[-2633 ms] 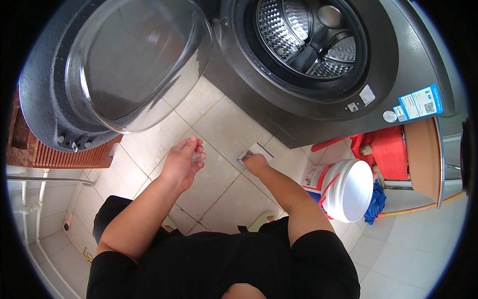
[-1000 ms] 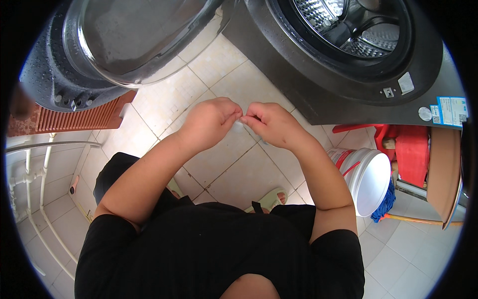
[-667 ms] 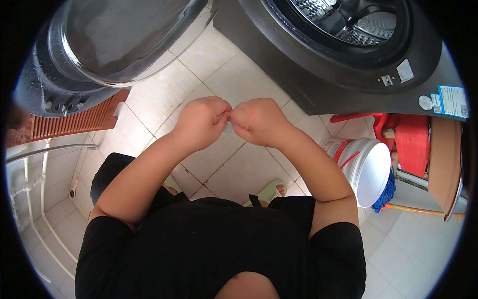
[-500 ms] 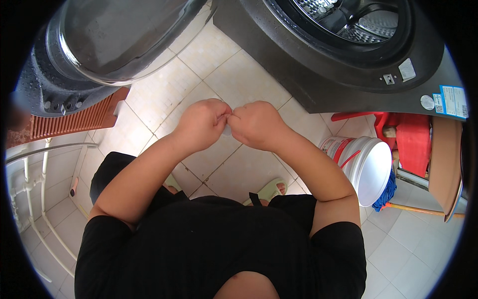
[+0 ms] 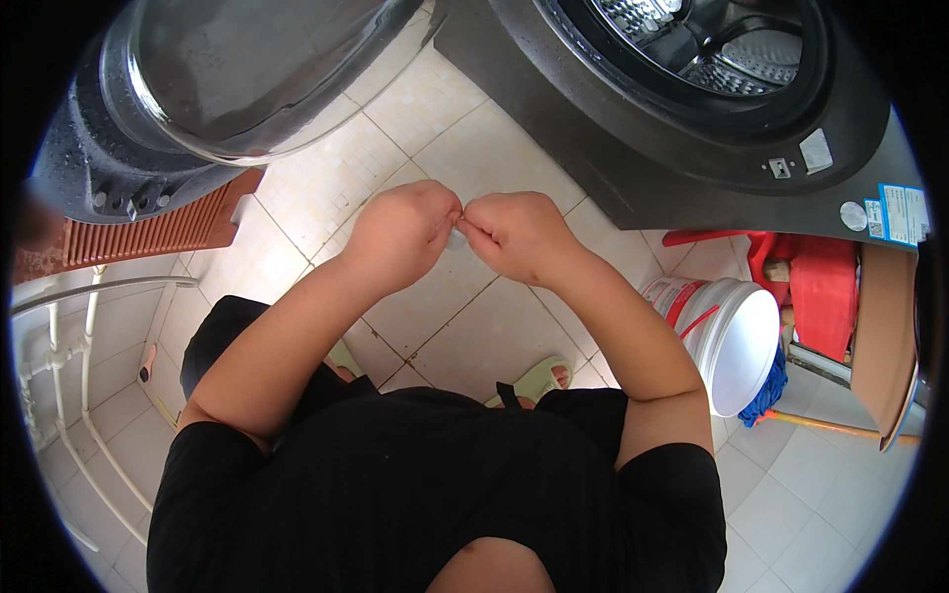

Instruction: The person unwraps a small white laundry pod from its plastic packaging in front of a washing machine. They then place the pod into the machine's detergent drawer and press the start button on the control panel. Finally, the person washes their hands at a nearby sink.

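Observation:
My left hand (image 5: 407, 229) and my right hand (image 5: 519, 233) meet at the fingertips over the tiled floor, both closed with curled fingers. Between them a small pale, translucent piece (image 5: 456, 241) hangs just below the pinch, beside my left fingers. Its kind is too small and too covered to make out. Beyond the hands, to the right, is a dark front-loading washing machine (image 5: 554, 119) with its metal drum (image 5: 732, 59) showing. The machine's round glass door (image 5: 257, 69) stands swung out at the upper left.
A white bucket (image 5: 736, 346) lies tipped at the right, near a blue mop head (image 5: 766, 390), a red plastic item (image 5: 825, 296) and cardboard (image 5: 883, 346). At left are a brown ribbed washboard (image 5: 163, 222) and white pipes (image 5: 91, 326). My feet wear pale green slippers (image 5: 534, 381).
Both hands have shifted slightly up in the picture, and my wrists have turned a little. The fingertips stay together. The surroundings have moved slightly with the view.

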`<state>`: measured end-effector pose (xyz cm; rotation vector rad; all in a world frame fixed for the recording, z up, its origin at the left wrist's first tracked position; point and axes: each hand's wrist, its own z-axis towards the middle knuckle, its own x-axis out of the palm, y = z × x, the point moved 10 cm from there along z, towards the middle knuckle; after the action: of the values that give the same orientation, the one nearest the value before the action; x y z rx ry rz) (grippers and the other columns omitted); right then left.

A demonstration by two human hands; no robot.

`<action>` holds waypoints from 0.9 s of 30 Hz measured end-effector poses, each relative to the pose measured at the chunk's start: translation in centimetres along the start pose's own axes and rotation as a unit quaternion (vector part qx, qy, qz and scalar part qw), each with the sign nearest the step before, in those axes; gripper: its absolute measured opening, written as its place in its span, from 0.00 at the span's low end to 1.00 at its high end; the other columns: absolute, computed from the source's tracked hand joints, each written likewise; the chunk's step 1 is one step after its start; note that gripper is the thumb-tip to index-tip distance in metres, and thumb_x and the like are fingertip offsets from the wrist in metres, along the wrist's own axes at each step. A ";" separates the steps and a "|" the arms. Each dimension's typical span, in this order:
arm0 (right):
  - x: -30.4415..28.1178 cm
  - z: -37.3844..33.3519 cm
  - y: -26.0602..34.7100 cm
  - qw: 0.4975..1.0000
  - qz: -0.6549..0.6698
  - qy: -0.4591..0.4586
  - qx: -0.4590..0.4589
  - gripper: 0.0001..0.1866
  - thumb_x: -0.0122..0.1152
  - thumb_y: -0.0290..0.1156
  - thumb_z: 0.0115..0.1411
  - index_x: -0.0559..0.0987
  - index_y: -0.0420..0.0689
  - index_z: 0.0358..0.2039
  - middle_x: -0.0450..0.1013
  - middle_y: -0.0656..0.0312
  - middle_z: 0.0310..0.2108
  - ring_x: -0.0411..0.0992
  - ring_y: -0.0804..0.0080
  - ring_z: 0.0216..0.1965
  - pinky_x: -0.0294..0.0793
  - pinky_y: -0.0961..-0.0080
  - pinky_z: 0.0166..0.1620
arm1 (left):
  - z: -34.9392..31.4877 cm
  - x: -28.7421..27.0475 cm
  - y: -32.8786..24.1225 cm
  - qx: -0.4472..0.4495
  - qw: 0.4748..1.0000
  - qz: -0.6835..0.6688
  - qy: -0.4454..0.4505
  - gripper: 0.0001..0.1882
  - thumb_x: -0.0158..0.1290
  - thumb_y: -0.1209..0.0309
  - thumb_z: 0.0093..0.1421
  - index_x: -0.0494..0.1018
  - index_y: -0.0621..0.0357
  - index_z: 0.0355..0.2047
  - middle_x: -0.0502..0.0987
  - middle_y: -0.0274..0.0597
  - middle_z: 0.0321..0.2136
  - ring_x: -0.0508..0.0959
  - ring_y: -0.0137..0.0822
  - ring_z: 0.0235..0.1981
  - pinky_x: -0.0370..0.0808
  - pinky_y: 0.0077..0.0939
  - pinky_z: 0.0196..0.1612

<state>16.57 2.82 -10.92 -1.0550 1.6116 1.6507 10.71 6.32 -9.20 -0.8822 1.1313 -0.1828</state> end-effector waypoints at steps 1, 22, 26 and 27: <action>-0.1 0.0 0.4 1.000 -0.011 -0.005 -0.020 0.07 0.50 0.33 0.49 0.71 0.45 0.19 0.70 0.59 0.20 0.70 0.60 0.25 0.68 0.65 0.27 | 0.0 0.0 -0.1 0.004 1.000 -0.001 -0.004 0.02 0.49 0.80 0.49 0.70 0.62 0.25 0.72 0.47 0.24 0.73 0.46 0.26 0.69 0.30 0.29; -3.4 -1.4 -5.2 0.890 0.333 -0.272 0.149 0.10 0.51 0.30 0.57 0.72 0.39 0.22 0.62 0.68 0.15 0.57 0.82 0.17 0.58 0.82 0.22 | -0.9 2.0 5.8 -0.309 0.820 -0.480 -0.046 0.15 0.55 0.66 0.54 0.72 0.65 0.36 0.73 0.33 0.25 0.70 0.22 0.26 0.65 0.16 0.28; -1.2 -1.2 -5.3 0.863 0.416 -0.245 0.147 0.08 0.52 0.31 0.57 0.72 0.39 0.26 0.64 0.69 0.17 0.59 0.83 0.19 0.60 0.83 0.23 | -0.7 2.0 6.6 -0.294 0.793 -0.527 -0.084 0.13 0.55 0.67 0.54 0.72 0.64 0.35 0.73 0.34 0.25 0.70 0.22 0.25 0.65 0.15 0.27; -0.9 -1.1 -5.5 0.867 0.408 -0.243 0.151 0.07 0.53 0.31 0.56 0.72 0.40 0.27 0.64 0.69 0.18 0.60 0.82 0.19 0.61 0.82 0.23 | -0.5 1.6 6.8 -0.285 0.797 -0.524 -0.094 0.12 0.54 0.67 0.54 0.72 0.64 0.34 0.73 0.33 0.25 0.70 0.21 0.25 0.65 0.15 0.27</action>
<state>21.80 2.31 -12.94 0.2761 1.9698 1.8481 9.05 9.65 -15.09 -1.9798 0.3756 -0.6660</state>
